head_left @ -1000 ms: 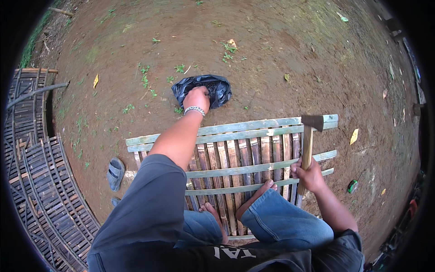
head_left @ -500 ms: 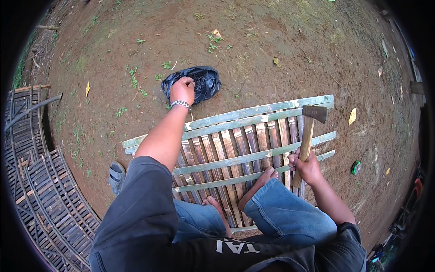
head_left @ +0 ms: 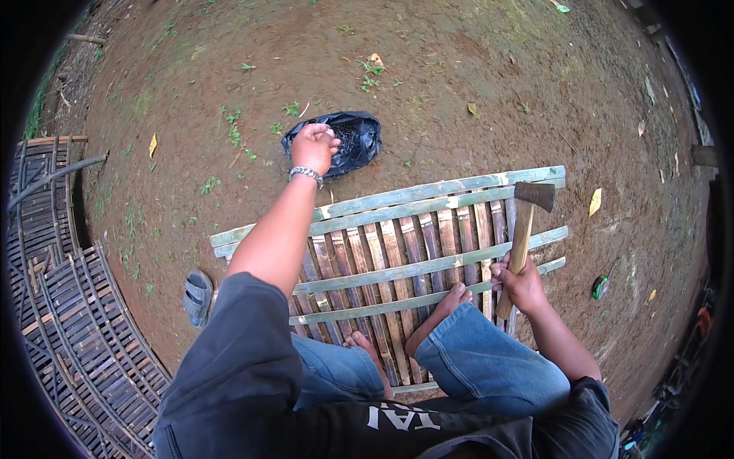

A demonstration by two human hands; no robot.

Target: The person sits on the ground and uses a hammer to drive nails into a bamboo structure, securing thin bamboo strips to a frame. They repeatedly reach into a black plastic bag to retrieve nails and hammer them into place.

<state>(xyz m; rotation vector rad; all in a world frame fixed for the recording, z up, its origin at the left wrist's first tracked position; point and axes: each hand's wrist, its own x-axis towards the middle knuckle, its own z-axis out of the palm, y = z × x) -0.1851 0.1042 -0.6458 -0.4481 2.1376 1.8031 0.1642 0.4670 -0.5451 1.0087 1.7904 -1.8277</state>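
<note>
My left hand hovers over the near left part of a crumpled black plastic bag on the ground, its fingers curled and pinched together. Whatever sits between those fingertips is too small to make out. Inside the bag lies a heap of thin dark pieces that look like nails. At the right, my right hand grips the wooden handle of a hatchet, held head up. Below both hands is a slatted bamboo panel, brown slats crossed by several green strips, with my bare feet on it.
Dark slatted bamboo panels lie along the left side, with a pole across them. A grey sandal rests left of my arm. A green and black tape measure is on the dirt at the right.
My left hand has lifted slightly from inside the bag, and its fingers have shifted. The whole view has moved a little; my right hand keeps its hold on the hatchet.
</note>
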